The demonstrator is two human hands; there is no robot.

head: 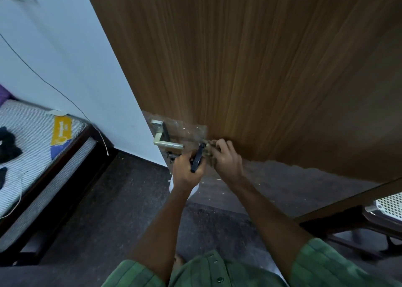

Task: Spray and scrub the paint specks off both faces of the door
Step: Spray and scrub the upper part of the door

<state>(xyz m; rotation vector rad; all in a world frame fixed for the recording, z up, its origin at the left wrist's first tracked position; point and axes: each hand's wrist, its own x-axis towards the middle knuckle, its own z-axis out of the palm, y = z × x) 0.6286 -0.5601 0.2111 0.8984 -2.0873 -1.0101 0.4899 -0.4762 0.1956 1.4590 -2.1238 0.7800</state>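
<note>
Your left hand (187, 171) is curled around a spray bottle: the black trigger head (198, 159) sticks up between your fingers, and the white bottle body (194, 190) shows below your wrist. The nozzle points at the door face. Your right hand (226, 159) has its fingers bent and pinching a small dull-coloured scrubbing pad (209, 146) against the wood; the pad is blurred and mostly covered by your fingers, so its material cannot be told. The two hands are close together, the trigger head just beside your right fingertips.

The door (250, 69) is brown wood-grain veneer and fills the upper right of the view. Your hands work near its latch edge, just right of the lever handle (167, 142), which is metal with a square plate above it. A greyish, duller band (187, 130) with small pale specks runs across the wood from the handle towards your hands, and a similar dull zone with scattered specks lies on the face lower down.

Left of the door's edge stands a pale wall (76, 69) with a thin cable (54, 89) hanging across it. At the left edge is a bed (32, 139) with a striped mattress bearing a yellow label, dark clothing lying on it. The floor (113, 210) is dark and speckled. A white perforated basket (389, 204) sits at the right edge. Your green sleeves (322, 265) show at the bottom.
</note>
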